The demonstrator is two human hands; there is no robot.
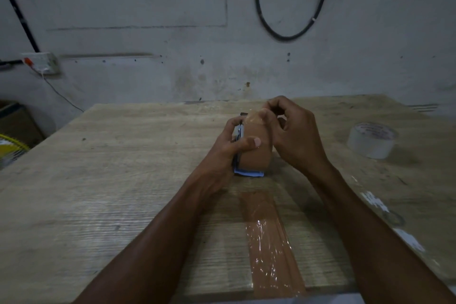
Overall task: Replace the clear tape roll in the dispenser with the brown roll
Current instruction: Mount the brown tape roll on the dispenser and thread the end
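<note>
The brown tape roll (256, 155) sits upright in the dispenser (248, 172), whose blue base and metal side plate show at the table's middle. My left hand (230, 145) grips the dispenser's left side, thumb pressed across the brown roll. My right hand (293, 131) is at the roll's top right, its fingers pinching the loose tape end at the top of the roll. The clear tape roll (372, 140) lies flat on the table to the right, apart from both hands.
A strip of brown tape (269, 237) is stuck on the wooden table (111, 180) toward me. A wall socket (42, 63) and a hanging black cable (288, 20) are on the wall. A yellow fan (9, 149) stands at left.
</note>
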